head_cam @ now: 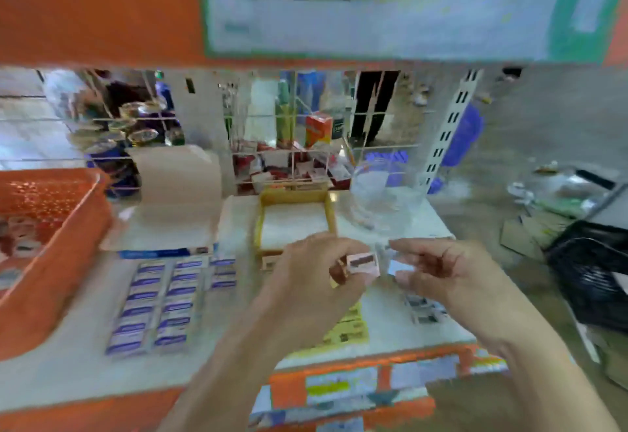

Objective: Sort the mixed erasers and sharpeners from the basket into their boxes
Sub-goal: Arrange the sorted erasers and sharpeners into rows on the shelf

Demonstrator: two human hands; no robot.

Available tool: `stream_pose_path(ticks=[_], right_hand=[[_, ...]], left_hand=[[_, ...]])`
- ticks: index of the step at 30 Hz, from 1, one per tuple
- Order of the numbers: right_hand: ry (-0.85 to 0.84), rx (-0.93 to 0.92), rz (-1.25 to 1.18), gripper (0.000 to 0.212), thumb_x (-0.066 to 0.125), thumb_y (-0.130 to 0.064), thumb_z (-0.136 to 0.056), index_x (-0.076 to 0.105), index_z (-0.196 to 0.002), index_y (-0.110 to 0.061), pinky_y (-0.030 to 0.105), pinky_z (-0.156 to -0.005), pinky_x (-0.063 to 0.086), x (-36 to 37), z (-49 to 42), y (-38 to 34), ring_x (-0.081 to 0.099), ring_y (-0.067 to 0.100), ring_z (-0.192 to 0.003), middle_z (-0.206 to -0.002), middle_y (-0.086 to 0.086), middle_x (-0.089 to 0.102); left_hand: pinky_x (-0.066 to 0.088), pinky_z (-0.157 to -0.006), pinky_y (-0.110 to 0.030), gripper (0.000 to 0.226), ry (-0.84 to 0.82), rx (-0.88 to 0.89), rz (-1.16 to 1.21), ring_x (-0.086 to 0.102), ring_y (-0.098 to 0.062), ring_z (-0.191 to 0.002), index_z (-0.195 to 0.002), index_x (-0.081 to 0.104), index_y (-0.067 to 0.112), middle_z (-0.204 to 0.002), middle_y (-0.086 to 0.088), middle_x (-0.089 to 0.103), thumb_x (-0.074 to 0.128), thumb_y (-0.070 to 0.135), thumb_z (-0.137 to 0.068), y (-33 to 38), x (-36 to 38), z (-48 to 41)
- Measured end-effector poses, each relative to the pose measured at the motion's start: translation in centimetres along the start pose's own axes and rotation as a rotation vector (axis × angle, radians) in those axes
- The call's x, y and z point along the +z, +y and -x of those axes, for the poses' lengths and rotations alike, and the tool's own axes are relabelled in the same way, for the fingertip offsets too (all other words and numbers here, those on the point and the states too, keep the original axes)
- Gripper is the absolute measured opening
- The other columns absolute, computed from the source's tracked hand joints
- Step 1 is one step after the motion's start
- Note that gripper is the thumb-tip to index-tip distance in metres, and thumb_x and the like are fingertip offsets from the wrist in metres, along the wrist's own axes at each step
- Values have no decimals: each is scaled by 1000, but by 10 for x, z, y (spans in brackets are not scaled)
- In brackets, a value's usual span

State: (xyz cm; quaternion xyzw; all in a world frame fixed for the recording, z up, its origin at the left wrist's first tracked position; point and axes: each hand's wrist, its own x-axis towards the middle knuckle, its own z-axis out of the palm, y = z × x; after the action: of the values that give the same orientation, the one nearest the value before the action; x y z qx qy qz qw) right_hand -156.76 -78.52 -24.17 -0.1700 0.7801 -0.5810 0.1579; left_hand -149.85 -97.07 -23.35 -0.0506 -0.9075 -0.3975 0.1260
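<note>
My left hand (316,272) pinches a small pink sharpener (363,263) above the middle of the white shelf. My right hand (448,272) is just to its right with curled fingers; something small and pale shows at its fingertips, too blurred to name. The orange mesh basket (51,227) with mixed small items stands at the far left. Rows of white-and-purple erasers (159,306) lie in a flat box left of my hands. A yellow box (294,217) stands behind my hands. A few sharpeners (424,311) lie on the shelf under my right hand.
A brown box flap (180,180) stands up behind the erasers. A clear plastic container (380,193) sits behind my right hand. A wire grid (292,146) backs the shelf. A black basket (591,272) is on the floor to the right. The shelf's front edge is orange.
</note>
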Motion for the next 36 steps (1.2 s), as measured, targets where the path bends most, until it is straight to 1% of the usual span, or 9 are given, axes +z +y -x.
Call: stream_pose_path(ticks=[2,4,5,8,16,20,27,31,36], right_hand=[[8,0,85,34,77,0,-74,77,-86,-32,26,-65,46,-24,6,14,52,12,-70,-72,0,65],[50,9,92,30,78,3,-71,78,-83,-25,12,-52,37,-50,12,25,44,6,-56,-58,-11,52],[67,10,100,28,78,5,-70,77,-83,-20,11,-50,36,-62,14,30,44,3,-52,-56,-13,54],[75,2,110,21,77,7,-71,75,-77,-13,19,-60,46,-91,18,41,58,8,-61,-69,-1,71],[123,62,467,24,83,-14,-69,70,-77,-32,13,-53,40,-118,5,72,49,1,-54,-64,-10,64],[60,79,518,26,79,-8,-70,66,-72,-31,14,-59,42,-117,-1,72,53,4,-59,-69,-4,65],[16,65,478,35,78,-2,-67,60,-73,-32,11,-61,44,-121,-4,67,56,1,-65,-75,-21,62],[-10,57,443,36,76,-1,-67,62,-76,-32,16,-62,47,-121,-5,66,59,3,-65,-77,-19,64],[36,-23,500,37,79,-5,-67,63,-78,-36,13,-64,43,-122,-3,64,56,3,-77,-91,-30,58]], left_hand=[[36,-64,-11,12,-25,-7,-4,51,1,-82,-94,70,31,-83,12,60,66,28,-84,12,25,-10],[34,-65,-13,14,-63,-30,-12,51,-1,-81,-99,69,31,-85,11,58,66,28,-86,22,48,-19],[35,-66,-14,14,-81,-43,-21,51,-2,-79,-101,68,33,-87,12,57,66,30,-87,26,58,-22],[37,-70,-10,18,-112,-74,-50,51,1,-82,-106,64,36,-91,17,54,63,35,-89,35,82,-31],[33,-75,-10,28,-140,-186,-70,47,3,-86,-117,61,36,-92,23,45,60,39,-89,41,111,-40],[33,-76,-10,28,-133,-211,-67,46,5,-87,-117,61,36,-92,24,45,60,39,-89,40,115,-41],[35,-70,-5,22,-109,-214,-33,44,14,-80,-110,63,34,-89,21,46,61,36,-89,41,116,-47],[35,-72,-4,26,-112,-194,-44,46,12,-80,-115,62,32,-88,24,44,62,34,-89,42,118,-49],[32,-77,-1,30,-112,-170,-71,44,9,-84,-119,61,31,-85,27,42,62,29,-89,45,125,-51]])
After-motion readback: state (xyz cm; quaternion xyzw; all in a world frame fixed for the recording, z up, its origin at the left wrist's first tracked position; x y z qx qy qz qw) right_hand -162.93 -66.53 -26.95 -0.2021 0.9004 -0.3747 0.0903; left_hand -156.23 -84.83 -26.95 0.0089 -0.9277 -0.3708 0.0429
